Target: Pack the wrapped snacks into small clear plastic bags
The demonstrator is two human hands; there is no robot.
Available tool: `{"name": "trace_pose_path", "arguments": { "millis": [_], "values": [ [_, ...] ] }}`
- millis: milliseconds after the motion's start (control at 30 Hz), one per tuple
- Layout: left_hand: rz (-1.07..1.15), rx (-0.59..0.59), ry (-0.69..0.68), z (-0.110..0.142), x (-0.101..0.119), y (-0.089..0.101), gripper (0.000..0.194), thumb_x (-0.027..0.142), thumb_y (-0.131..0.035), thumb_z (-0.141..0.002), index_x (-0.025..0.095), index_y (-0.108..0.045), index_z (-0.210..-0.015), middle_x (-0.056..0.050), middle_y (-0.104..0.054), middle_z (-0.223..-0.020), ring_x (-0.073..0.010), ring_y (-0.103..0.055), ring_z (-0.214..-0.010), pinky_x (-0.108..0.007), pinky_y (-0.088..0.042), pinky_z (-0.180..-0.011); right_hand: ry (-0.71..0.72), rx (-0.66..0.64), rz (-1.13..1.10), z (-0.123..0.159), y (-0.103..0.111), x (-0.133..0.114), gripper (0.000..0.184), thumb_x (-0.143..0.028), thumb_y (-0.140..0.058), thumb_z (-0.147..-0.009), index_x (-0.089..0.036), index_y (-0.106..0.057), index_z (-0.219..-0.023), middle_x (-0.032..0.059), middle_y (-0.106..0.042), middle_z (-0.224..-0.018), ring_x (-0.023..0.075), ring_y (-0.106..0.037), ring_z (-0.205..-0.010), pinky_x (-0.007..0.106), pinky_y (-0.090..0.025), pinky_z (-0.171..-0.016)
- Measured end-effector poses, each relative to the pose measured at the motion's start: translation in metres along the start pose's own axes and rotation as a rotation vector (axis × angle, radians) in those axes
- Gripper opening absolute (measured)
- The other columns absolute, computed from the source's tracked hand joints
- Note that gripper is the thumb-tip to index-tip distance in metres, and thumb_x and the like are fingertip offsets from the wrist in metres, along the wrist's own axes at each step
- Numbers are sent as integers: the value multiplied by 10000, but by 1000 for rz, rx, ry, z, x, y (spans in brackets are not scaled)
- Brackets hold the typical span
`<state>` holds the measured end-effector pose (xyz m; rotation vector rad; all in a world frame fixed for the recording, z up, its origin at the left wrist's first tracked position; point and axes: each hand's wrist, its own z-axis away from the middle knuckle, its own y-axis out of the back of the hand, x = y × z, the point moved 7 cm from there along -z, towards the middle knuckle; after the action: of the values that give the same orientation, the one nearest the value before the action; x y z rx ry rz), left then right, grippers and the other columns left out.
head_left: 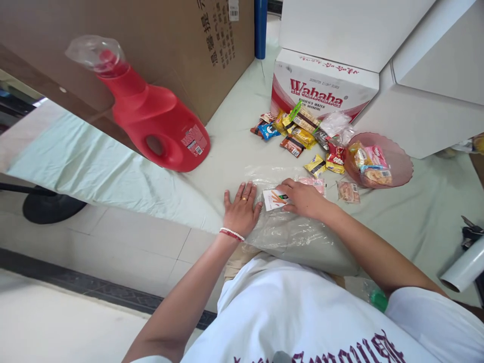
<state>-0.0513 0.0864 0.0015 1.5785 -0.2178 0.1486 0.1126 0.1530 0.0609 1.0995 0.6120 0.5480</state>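
My left hand [242,209] lies flat with fingers stretched out, pressing the left edge of a clear plastic sheet [291,232] onto the cloth. My right hand [305,199] is closed on a small white snack packet [273,199] printted with orange sticks, its thumb and fingers at the packet's right end. The packet rests on the clear sheet. Just behind the right hand shows a pink snack packet [315,184], partly hidden. Another small snack packet [348,192] lies to the right, beside the sheet.
Several wrapped snacks [292,145] are heaped before a Wahaha carton [321,91]. A pinkish bowl [403,169] holds more packets. At the left stands a red jug [162,126], with a large brown box [151,45] behind. A white roll [463,267] is at the right edge.
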Motion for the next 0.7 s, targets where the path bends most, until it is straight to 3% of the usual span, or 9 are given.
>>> {"name": "trace_pose_path", "arguments": {
  "millis": [200,533,700],
  "values": [
    [-9,-11,7,0,-1,-2,632,469,-237,-1049,203,-264,-1623,-113,-315,-1658,-287,-261,-1562,-665,-15,-1247,-50,-5,45,-2,-10,-8,480,-367,-611,-911,-206,-509,-1351,152,-589,-1304,298,-677,-997,353,-501,-699],
    [-17,-16,27,-1,0,-1,647,469,-255,-1045,182,-252,-1624,-122,-300,-1663,-293,-268,-1559,-679,-25,-1242,-130,90,104,15,-16,-23,407,-277,-488,-955,-177,-526,-1348,202,-627,-1238,350,-611,-1057,432,-508,-768],
    [-11,-20,44,-1,-1,0,645,464,-262,-1042,197,-243,-1629,-125,-301,-1665,-298,-271,-1558,-669,-54,-1245,-122,44,67,16,-22,-21,399,-336,-573,-926,-203,-562,-1302,195,-640,-1219,349,-625,-1061,420,-515,-772]
  ]
}}
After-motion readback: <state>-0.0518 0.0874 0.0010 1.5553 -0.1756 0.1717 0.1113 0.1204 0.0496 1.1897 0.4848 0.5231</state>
